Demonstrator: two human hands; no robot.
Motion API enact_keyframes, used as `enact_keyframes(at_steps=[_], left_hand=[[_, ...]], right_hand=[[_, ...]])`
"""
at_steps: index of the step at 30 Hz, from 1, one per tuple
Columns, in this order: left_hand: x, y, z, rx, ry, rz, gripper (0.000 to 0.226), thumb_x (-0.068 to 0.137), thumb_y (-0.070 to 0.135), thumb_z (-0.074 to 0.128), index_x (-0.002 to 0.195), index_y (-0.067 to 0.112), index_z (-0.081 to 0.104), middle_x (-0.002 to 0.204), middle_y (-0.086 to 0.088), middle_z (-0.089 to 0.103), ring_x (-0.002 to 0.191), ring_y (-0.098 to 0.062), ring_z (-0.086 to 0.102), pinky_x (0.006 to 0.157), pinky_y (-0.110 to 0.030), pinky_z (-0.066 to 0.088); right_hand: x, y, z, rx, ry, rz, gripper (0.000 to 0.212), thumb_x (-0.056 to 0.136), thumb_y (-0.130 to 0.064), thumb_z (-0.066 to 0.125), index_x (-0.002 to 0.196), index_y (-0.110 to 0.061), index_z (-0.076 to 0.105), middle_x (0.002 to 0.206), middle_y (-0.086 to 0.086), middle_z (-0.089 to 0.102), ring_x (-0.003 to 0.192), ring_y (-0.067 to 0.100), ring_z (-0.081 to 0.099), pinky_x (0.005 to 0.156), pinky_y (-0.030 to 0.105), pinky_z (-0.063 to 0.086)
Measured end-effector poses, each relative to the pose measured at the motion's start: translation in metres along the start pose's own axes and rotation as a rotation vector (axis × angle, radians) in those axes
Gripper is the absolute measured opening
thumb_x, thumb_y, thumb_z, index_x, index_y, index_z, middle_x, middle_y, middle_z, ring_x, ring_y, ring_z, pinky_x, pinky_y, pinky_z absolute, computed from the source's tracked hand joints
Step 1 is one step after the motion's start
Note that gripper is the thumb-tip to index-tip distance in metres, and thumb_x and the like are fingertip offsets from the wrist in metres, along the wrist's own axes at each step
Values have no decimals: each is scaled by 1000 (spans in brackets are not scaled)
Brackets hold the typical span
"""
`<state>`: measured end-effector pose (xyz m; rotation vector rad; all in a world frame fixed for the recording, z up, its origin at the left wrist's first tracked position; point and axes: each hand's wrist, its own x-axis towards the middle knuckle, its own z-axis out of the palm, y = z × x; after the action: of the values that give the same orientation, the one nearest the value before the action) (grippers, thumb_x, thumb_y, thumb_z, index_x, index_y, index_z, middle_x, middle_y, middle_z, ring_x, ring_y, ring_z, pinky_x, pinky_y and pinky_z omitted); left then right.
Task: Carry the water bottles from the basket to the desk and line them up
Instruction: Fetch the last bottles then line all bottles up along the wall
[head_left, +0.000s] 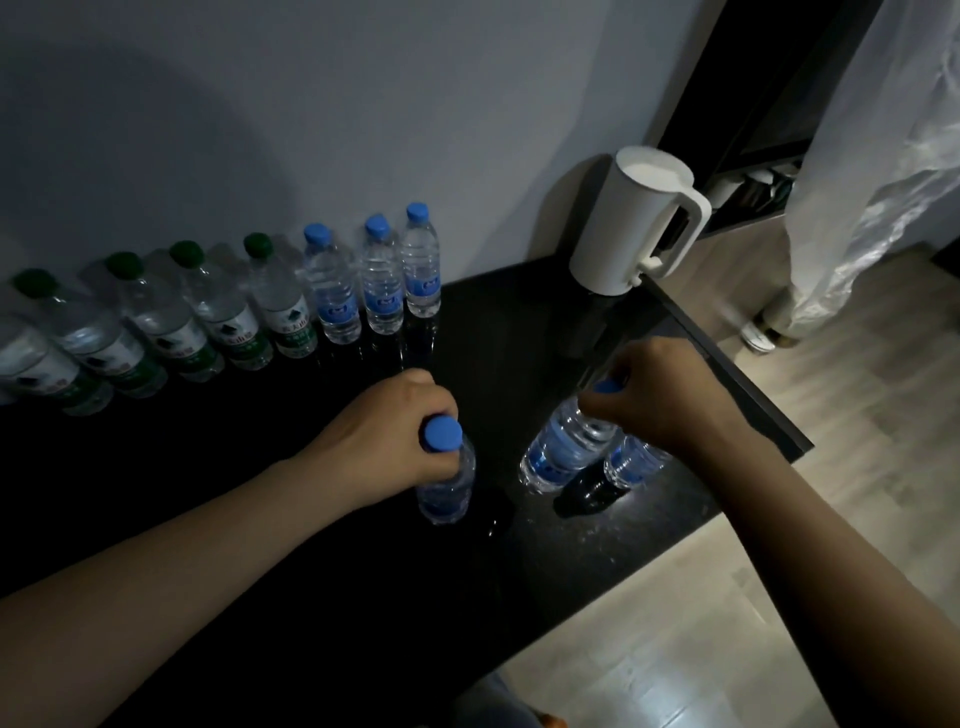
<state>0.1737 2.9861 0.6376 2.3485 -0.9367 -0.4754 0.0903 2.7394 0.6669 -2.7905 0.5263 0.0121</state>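
Note:
On the black desk (260, 519), my left hand (384, 431) grips the neck of a blue-capped water bottle (447, 483) that stands upright. My right hand (665, 395) holds two blue-capped bottles by their necks: one bottle (561, 447) tilts left, the other bottle (631, 462) is partly hidden under my wrist. Both reach down to the desk surface. Along the wall stands a row of bottles: several green-capped bottles (218, 312) at the left, three blue-capped bottles (382, 280) at the right. No basket is in view.
A white electric kettle (634, 223) stands at the desk's back right corner. The desk's right edge (748, 384) drops to a pale wooden floor (675, 623). A white plastic cover (872, 171) hangs at the far right.

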Motion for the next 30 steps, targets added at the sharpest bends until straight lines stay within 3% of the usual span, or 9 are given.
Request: enact_keyframes(at_steps=[6,14,19,23,30], left_hand=[[27,0,-26,9,162,-5,19,63,27,76,78,28,64,81,12,50,68,-2,51,61,-17,33],[58,-5,-43,19,246,-81,17,63,25,77,75,27,64,79,13,50,65,0,51,59,-17,32],[73,-15,-47,40,279,-153,19,63,25,78,77,28,65,81,12,52,64,-2,50,58,-15,32],[83,-25,-45,29,320,-194,21,62,24,79,78,27,65,80,12,53,63,0,49,59,-16,32],[96,-41,-43,0,305,-255,19,62,21,77,74,27,64,78,10,51,71,-1,51,62,-19,36]], right_hand=[[53,1,-19,-30,52,-92,25,74,-37,74,72,-14,63,63,-1,59,56,9,55,46,21,36],[143,4,-9,-20,44,-165,27,77,-40,73,78,-16,61,69,-3,57,61,6,54,50,19,40],[199,-5,3,10,-5,-184,27,76,-40,74,74,-22,53,70,-5,53,62,6,51,49,19,34],[242,-11,12,17,-33,-217,26,78,-36,74,84,-15,59,77,0,57,67,10,54,57,20,40],[305,-31,31,21,-46,-245,32,79,-34,73,93,-6,65,88,9,64,80,21,62,75,36,56]])
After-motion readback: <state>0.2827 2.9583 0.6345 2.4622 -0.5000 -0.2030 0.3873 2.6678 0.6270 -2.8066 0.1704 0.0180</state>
